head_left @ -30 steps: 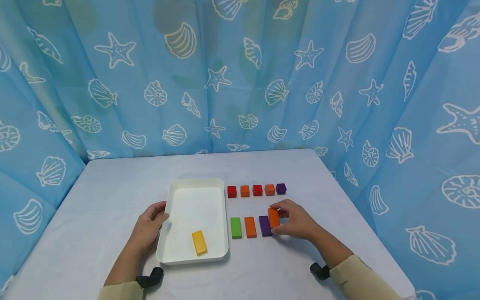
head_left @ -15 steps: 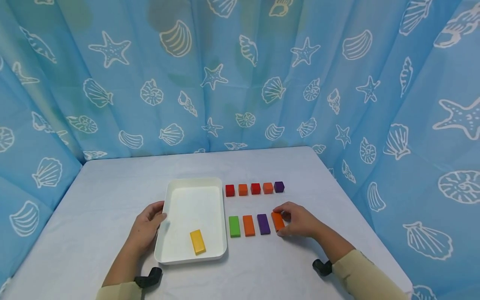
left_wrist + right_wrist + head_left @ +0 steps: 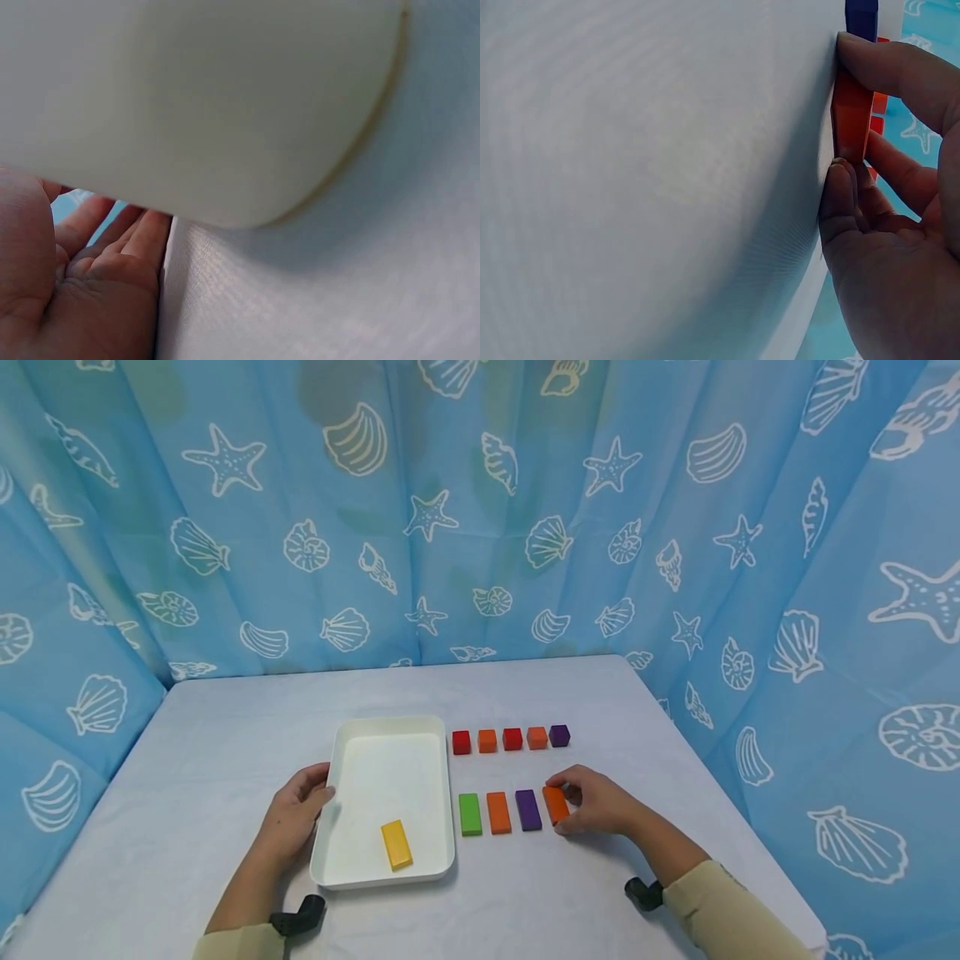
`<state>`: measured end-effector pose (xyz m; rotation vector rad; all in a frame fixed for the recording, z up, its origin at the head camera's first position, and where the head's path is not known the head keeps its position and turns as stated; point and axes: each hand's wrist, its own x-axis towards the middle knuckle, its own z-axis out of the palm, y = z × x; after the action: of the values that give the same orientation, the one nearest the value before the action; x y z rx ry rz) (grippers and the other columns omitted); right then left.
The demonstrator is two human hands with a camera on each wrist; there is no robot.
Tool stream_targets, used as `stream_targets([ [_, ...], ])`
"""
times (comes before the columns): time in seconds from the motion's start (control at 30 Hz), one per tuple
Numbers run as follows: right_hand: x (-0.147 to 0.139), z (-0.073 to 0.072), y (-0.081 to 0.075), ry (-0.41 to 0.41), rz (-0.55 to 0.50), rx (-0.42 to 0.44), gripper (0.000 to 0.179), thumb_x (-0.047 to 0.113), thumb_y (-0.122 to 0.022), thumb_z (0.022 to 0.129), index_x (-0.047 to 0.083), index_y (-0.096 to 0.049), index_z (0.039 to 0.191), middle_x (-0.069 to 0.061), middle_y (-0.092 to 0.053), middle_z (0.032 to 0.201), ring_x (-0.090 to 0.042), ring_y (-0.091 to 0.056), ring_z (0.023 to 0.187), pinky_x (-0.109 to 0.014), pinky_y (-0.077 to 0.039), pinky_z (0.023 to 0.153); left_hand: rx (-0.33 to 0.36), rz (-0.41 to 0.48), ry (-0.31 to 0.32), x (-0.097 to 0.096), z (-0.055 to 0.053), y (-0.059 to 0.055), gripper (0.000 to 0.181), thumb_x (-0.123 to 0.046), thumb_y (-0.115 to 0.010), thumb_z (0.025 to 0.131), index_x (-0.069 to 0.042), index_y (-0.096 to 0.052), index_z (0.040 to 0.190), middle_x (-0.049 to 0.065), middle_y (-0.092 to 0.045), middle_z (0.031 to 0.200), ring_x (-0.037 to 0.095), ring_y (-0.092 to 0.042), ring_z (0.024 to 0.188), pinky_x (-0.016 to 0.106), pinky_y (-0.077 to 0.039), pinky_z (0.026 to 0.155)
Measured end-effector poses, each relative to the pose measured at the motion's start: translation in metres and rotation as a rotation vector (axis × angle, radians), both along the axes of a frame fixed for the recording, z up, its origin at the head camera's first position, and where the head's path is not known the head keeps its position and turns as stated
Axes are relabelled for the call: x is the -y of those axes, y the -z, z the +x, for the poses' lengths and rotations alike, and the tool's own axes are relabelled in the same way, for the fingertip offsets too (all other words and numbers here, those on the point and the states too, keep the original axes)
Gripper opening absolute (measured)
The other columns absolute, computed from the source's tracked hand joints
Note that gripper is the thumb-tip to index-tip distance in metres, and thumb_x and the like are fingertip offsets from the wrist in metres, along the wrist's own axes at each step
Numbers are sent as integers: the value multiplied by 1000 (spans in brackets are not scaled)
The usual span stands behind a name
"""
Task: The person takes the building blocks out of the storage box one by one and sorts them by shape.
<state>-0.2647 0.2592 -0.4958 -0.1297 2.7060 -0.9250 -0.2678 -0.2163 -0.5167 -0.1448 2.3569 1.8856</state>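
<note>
My right hand [image 3: 600, 803] pinches an orange rectangular block [image 3: 557, 805] between thumb and fingers, at the right end of a row of blocks. In the right wrist view this orange block [image 3: 851, 116] is close against the white cloth. To its left in the row lie a purple block [image 3: 528, 810], another orange block [image 3: 498, 812] and a green block [image 3: 470, 815]. My left hand [image 3: 292, 814] holds the left side of a white tray [image 3: 386, 768], thumb at the rim. A yellow block [image 3: 397, 845] lies in the tray, near its front edge.
Behind the blocks runs a row of small cubes: a red cube [image 3: 461, 742], orange and red ones, and a purple cube [image 3: 559, 736] at the right end. A white cloth [image 3: 247, 718] covers the table. Blue shell-patterned curtains [image 3: 480, 527] enclose the back and sides.
My right hand has brought the orange block from over the purple block rightward and down to the row's right end. My left hand keeps its hold on the tray.
</note>
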Motion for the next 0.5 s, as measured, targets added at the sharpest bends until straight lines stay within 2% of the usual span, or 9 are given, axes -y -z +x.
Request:
stream_targets([
  [0.5,1,1,1,0,16,-3,64,14,-98,75,17,-70,132,-1,-64,124,-23,-60,111,-45,-59,99,-9,3,3,0,1,-1,54,-17,-56,110,-2,-41,159,20,-45,161,36,-42,150,53,-37,121],
])
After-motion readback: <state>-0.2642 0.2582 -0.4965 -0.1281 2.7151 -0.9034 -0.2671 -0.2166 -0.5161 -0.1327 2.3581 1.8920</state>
